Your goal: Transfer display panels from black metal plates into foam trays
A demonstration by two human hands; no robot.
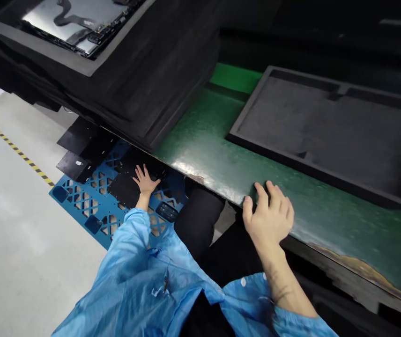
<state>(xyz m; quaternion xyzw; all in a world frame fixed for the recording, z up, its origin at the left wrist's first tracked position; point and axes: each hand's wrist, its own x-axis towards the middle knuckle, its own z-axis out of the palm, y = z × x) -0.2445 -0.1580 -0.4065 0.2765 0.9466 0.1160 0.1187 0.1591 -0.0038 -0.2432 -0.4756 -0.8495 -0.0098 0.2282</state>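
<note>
Low on the left, my left hand (145, 182) is open with its fingers spread. It is over or on a flat black panel (125, 188), one of several dark plates on a blue plastic pallet (107, 229); whether the palm touches the panel I cannot tell. My right hand (270, 215) rests at the front edge of a green-topped table (218, 135), fingers a little bent and apart, with nothing in them. Nearest to it on the tabletop lies a shallow black foam tray (327, 126).
A tall black foam block (151, 70) on the table's left holds a silver device part (70, 21) with ribbon cables. More black plates (76, 164) overhang the pallet's far side. Yellow-black tape (18, 150) crosses the pale floor. The tabletop edge (358, 267) is chipped.
</note>
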